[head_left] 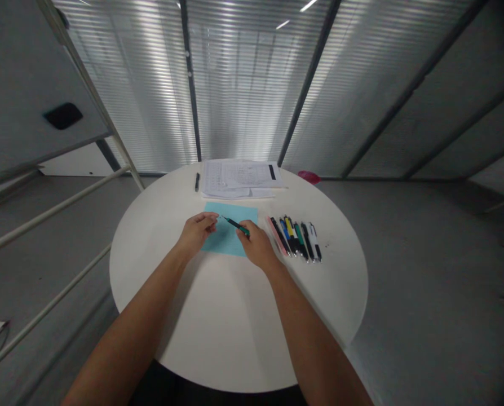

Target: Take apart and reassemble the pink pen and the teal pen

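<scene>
My right hand (257,243) is closed around a black and green pen (237,225), whose narrow end points up and left. Facing that end, my left hand (198,232) pinches something small at the fingertips; it is too small to name. Under both hands lies a light blue sheet (224,243) on the white table. A row of several pens (296,237), in pink, black, blue, yellow, green and white, lies just right of my right hand.
Printed papers (243,177) are stacked at the far side of the round white table (235,316), with a dark pen (197,181) to their left. A whiteboard on a metal frame (120,141) stands at left. Behind the table are window blinds (235,84) and a pink object (309,177).
</scene>
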